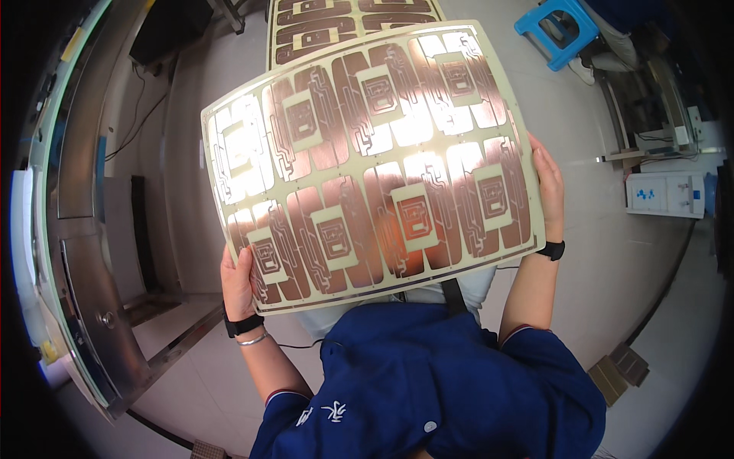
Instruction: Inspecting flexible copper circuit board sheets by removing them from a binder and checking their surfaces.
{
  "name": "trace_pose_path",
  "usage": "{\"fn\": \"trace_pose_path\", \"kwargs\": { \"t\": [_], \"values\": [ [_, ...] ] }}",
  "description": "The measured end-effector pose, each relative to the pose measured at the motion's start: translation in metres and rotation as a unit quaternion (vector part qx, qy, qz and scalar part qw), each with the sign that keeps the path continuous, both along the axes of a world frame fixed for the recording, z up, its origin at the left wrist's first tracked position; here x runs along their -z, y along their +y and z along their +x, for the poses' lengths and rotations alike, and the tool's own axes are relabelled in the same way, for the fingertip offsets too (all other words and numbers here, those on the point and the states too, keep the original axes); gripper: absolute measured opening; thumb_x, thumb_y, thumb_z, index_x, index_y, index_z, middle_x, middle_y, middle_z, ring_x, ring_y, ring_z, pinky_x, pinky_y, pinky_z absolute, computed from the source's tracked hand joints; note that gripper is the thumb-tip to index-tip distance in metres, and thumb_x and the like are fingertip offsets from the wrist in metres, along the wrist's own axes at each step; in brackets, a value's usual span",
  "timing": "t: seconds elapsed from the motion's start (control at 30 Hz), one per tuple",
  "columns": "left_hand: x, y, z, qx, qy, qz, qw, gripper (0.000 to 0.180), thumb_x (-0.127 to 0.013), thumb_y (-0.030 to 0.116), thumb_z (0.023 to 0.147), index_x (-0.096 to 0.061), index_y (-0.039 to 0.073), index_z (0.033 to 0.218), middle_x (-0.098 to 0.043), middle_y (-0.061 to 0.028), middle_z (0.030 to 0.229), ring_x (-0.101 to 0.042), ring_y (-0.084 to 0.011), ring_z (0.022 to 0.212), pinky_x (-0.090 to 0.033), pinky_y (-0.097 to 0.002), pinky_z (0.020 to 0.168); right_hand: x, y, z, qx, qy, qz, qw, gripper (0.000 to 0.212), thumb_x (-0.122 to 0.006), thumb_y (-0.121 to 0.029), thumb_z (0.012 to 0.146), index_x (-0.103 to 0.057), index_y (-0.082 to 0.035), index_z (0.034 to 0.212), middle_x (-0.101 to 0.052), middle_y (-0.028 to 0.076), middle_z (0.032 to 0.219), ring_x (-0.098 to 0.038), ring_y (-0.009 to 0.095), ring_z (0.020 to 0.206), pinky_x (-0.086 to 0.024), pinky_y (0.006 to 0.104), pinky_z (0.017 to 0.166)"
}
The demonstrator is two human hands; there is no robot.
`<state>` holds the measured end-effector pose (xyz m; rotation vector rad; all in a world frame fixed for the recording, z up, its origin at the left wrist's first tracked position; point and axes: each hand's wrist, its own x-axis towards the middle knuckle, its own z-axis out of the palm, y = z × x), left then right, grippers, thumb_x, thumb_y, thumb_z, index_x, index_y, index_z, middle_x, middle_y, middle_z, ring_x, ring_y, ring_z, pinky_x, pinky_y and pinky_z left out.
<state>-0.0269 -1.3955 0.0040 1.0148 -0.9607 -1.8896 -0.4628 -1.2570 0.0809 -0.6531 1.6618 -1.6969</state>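
A large copper-patterned circuit board panel (348,180) is held up in front of me, slightly tilted, its left side lower than its right. Repeated copper shapes cover its pale cream base in two rows, and bright light glares off the upper part. My left hand (238,281) grips the lower left edge, thumb on the face and the other fingers mostly behind. My right hand (547,182) clasps the right edge, with its fingertips partly hidden by the panel. Beyond the far edge lie similar copper-patterned panels (306,36), partly covered by the one I hold.
At left runs a metal-fronted workbench (84,180). A blue plastic stool (558,32) stands at the far right near another person's leg (615,42). A white box (664,195) sits on the right. Brown blocks (618,373) rest on the floor at lower right.
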Motion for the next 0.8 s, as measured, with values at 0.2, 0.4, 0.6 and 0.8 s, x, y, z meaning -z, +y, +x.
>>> {"fn": "trace_pose_path", "kwargs": {
  "t": [0.2,0.4,0.6,0.8],
  "values": [
    [-0.002,0.001,-0.005,-0.036,-0.005,0.001,0.999,0.034,-0.058,0.015,0.088,-0.047,0.000,0.117,-0.061,-0.0079,0.104,-0.061,-0.0116,0.089,-0.051,-0.0237,0.078,-0.002,0.002,0.001,0.006,0.012,-0.001,1.000,0.041,-0.045,-0.022,0.093,-0.048,0.007,0.122,-0.055,0.013,0.118,-0.052,0.017,0.107,-0.039,0.0271,0.092],
    [-0.004,0.003,-0.004,-0.050,-0.021,-0.007,0.998,0.034,-0.060,0.015,0.087,-0.049,0.002,0.116,-0.062,-0.0054,0.102,-0.061,-0.0095,0.086,-0.051,-0.0222,0.074,0.000,0.005,-0.001,0.011,-0.047,-0.033,0.998,0.037,-0.045,-0.017,0.093,-0.048,0.007,0.121,-0.057,0.012,0.115,-0.054,0.016,0.104,-0.042,0.0271,0.089],
    [0.000,0.002,0.000,-0.034,-0.026,-0.022,0.999,0.033,-0.063,0.018,0.085,-0.052,0.003,0.113,-0.061,-0.0041,0.102,-0.059,-0.0083,0.087,-0.049,-0.0221,0.075,0.000,0.010,-0.007,-0.001,-0.095,-0.051,0.994,0.036,-0.046,-0.014,0.093,-0.048,0.007,0.122,-0.057,0.013,0.114,-0.056,0.015,0.101,-0.044,0.0265,0.088],
    [-0.008,0.003,-0.003,-0.042,-0.051,-0.023,0.998,0.033,-0.063,0.017,0.085,-0.052,0.003,0.113,-0.061,-0.0042,0.100,-0.059,-0.0093,0.085,-0.049,-0.0231,0.074,-0.002,0.010,-0.005,0.007,-0.080,-0.045,0.996,0.035,-0.047,-0.012,0.092,-0.048,0.006,0.122,-0.057,0.013,0.114,-0.057,0.016,0.101,-0.046,0.0276,0.087]
  ]
}}
